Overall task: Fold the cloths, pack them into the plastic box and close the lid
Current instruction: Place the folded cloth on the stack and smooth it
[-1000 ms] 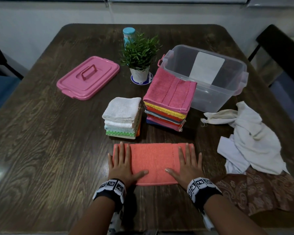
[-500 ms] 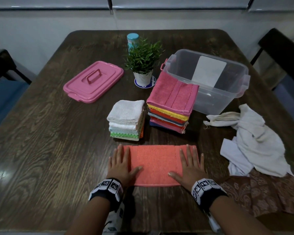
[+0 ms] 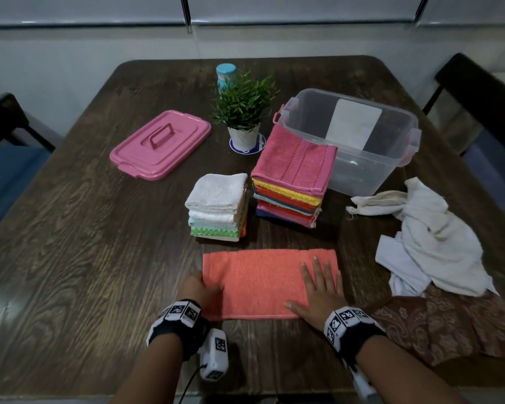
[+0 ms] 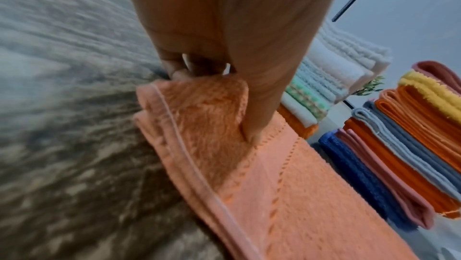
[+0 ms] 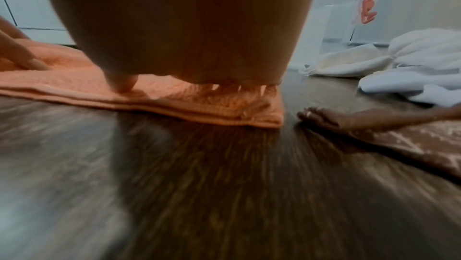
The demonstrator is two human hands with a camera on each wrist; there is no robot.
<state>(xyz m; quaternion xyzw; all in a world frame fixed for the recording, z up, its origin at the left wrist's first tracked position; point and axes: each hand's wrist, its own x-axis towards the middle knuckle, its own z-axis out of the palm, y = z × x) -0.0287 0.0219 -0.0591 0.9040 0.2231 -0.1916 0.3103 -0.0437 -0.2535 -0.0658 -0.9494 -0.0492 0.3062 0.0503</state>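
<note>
Head view shows us that our left hand (image 3: 200,290), flat on the orange cloth (image 3: 263,284) a second ago, now pinches its nine-o'clock end, so the cross-fold is starting. Our right hand (image 3: 318,290) stays flat, grip wide, pinning the three-o'clock end. Two folded stacks (image 3: 292,176) crowd the plastic box (image 3: 391,158) at one o'clock; unfolded cloths (image 3: 432,237) wait at three, the pink lid (image 3: 161,144) at eleven.

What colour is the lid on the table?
Pink. The lid lies flat beside the plant; the head view shows it best.
</note>
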